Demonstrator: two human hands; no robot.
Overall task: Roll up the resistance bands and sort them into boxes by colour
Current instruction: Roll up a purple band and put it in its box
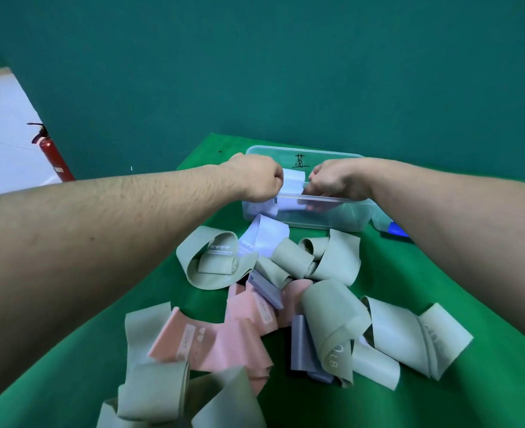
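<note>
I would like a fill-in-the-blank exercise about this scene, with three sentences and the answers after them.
1. Both hands hold a pale blue band over a clear plastic ____.
2. The table is covered with a ____ cloth.
3. In the pile, two bands are ____, unlike the many sage green ones.

Missing words: box; green; pink

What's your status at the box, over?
Left hand and right hand: both grip the pale blue band over the clear box. Unsorted pile waits on table. Nothing blocking.
</note>
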